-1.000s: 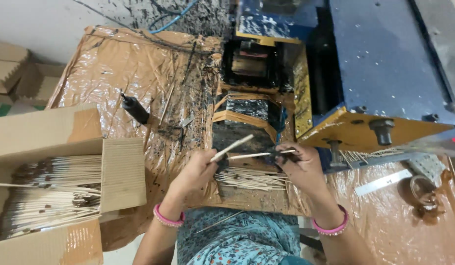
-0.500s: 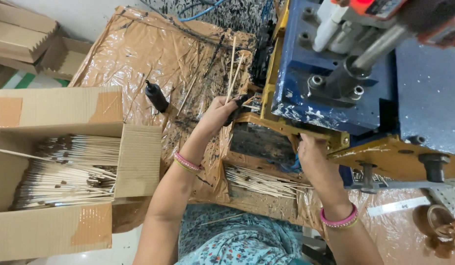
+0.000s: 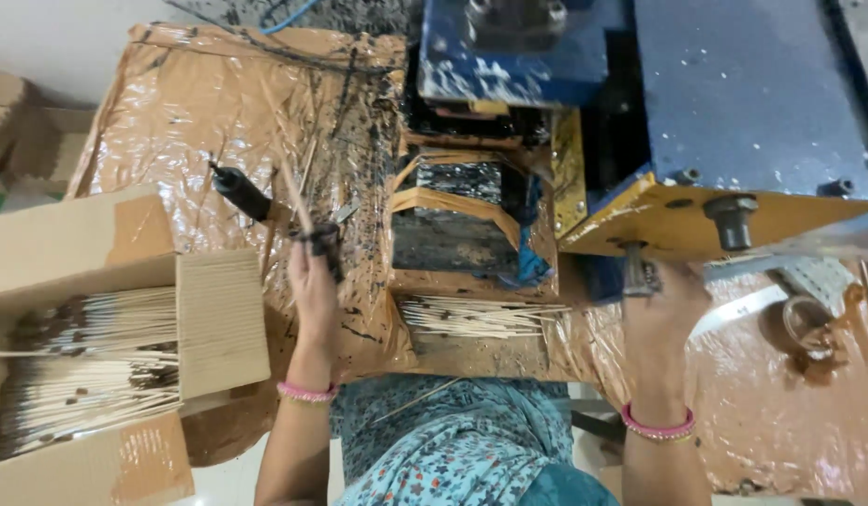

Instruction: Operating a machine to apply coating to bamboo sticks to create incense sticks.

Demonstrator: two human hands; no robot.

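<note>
My left hand (image 3: 314, 281) is raised over the brown plastic-covered table (image 3: 171, 103) and grips a thin bundle of sticks (image 3: 297, 201) with dark coated ends. My right hand (image 3: 660, 302) reaches under the yellow edge of the blue machine (image 3: 734, 112) and closes around a black knob or lever (image 3: 635, 274). Between my hands, a row of pale bamboo sticks (image 3: 481, 317) lies flat in front of the machine's dark feed tray (image 3: 452, 215).
An open cardboard box (image 3: 96, 356) at the left holds many coated sticks. A black tool (image 3: 239, 192) lies on the stained table. A metal strip (image 3: 734, 314) and a small round cup (image 3: 808, 323) sit at the right. More cardboard (image 3: 12, 122) is stacked far left.
My left hand has carried the sticks from the machine's front leftward over the table. My right hand has moved from the stick row to the knob under the machine's yellow edge.
</note>
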